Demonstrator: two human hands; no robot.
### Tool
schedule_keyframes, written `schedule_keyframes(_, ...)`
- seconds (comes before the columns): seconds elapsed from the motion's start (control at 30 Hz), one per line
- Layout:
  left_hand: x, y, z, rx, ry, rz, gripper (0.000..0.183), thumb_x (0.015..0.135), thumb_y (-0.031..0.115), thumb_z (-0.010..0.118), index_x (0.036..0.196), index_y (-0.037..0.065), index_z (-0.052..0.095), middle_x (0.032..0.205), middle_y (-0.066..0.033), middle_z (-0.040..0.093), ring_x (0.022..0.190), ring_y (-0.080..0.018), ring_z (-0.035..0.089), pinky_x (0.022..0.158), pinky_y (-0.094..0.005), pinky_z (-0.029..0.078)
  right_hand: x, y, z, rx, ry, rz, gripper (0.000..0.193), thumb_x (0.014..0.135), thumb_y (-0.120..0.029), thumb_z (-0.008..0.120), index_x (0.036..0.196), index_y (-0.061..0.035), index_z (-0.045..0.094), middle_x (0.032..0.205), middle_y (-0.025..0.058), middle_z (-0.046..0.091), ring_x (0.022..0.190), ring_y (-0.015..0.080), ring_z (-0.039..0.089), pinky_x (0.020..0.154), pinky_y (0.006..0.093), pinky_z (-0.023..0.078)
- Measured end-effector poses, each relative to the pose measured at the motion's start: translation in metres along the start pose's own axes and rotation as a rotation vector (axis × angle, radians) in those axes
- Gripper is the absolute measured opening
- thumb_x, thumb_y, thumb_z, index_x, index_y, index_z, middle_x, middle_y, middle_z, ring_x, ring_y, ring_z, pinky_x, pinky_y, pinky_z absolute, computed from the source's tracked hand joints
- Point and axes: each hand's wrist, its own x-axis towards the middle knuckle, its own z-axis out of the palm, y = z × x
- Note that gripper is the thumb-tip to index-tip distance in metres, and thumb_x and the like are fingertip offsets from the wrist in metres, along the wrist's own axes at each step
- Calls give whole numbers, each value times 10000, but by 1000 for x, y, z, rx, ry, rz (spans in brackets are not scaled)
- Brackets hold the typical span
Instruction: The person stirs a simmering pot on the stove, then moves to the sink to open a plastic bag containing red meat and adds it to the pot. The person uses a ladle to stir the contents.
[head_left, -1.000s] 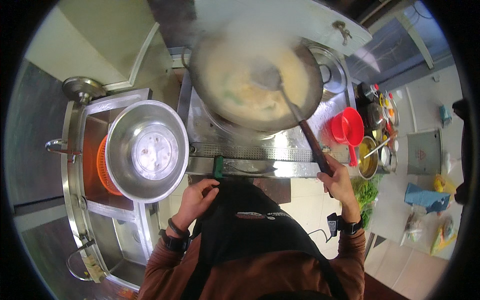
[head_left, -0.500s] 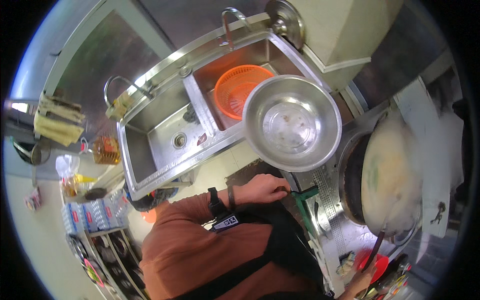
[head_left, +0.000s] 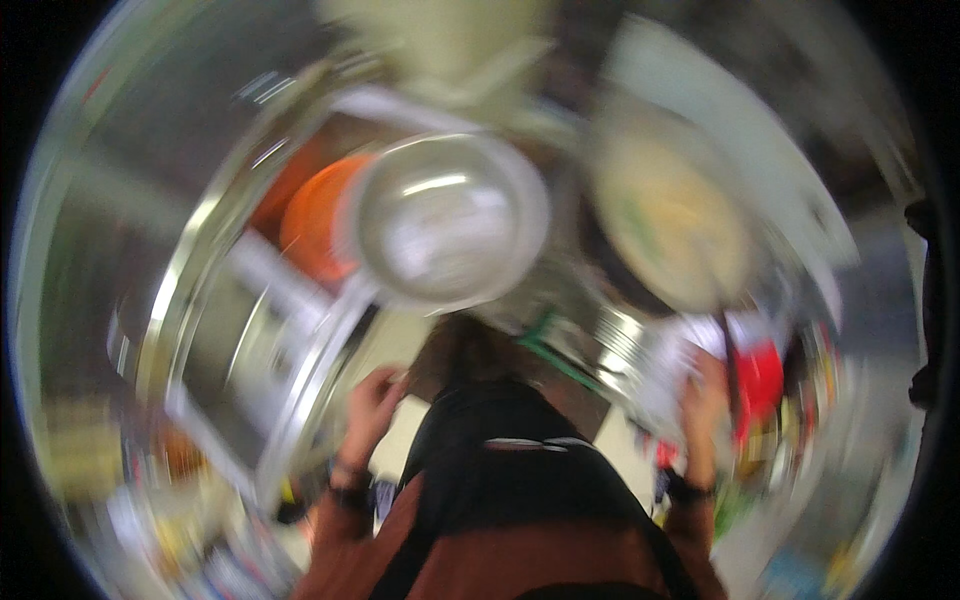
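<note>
Everything is smeared by motion. My left hand (head_left: 374,408) hangs below a large steel basin (head_left: 448,220), its fingers partly apart and nothing visible in them. My right hand (head_left: 704,395) is beside the dark handle (head_left: 729,350) of a long-handled utensil; the blur hides whether its fingers grip it. That utensil's far end goes into a wok (head_left: 622,272) of pale, steaming liquid (head_left: 675,225) with a green patch. A red bowl (head_left: 762,385) lies just right of the handle.
The basin stands over the edge of a double steel sink (head_left: 300,395), partly covering an orange colander (head_left: 318,222). A pale board (head_left: 735,120) stands behind the wok. A green strip (head_left: 560,352) runs along the counter's near edge.
My view has swung right, so the sink, basin and wok appear farther left. My left hand has moved from the counter's edge to below the basin. My right hand is now more fully in view.
</note>
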Motion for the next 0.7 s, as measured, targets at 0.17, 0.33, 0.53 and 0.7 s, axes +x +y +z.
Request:
schedule_keyframes(0.17, 39, 10, -1, -27, -422, 5, 205, 911, 115, 594, 1081, 10, 642, 725, -33, 619, 618, -80, 547, 554, -224, 433, -86, -77, 72, 205, -328, 23, 345, 888, -218, 592, 1219, -121, 578, 1169, 156, 609, 1011, 368, 605, 813, 449, 523)
schedule_keyframes(0.33, 82, 21, 46, 80, -886, -29, 197, 905, 101, 601, 1080, 25, 646, 755, -42, 631, 633, -81, 566, 568, -216, 448, -211, -114, 82, 442, -396, 351, 304, 874, -245, 589, 1136, -97, 630, 1007, 197, 645, 935, 381, 628, 806, 476, 506)
schedule_keyframes(0.53, 59, 44, 125, 214, -1277, 231, 196, 906, 36, 579, 1095, -8, 611, 767, -41, 611, 629, -71, 534, 537, -198, 412, -346, -174, 92, 491, -423, 901, 338, 897, -285, 563, 1159, -84, 629, 1064, 183, 660, 984, 366, 626, 848, 463, 498)
schedule_keyframes(0.7, -24, 28, 163, 398, -1551, 246, 174, 917, 27, 572, 1086, 2, 606, 728, -29, 575, 602, -66, 509, 523, -207, 403, -453, -226, 104, 564, -132, 1076, 348, 889, -271, 564, 1178, -85, 615, 1070, 180, 659, 994, 367, 623, 846, 466, 498)
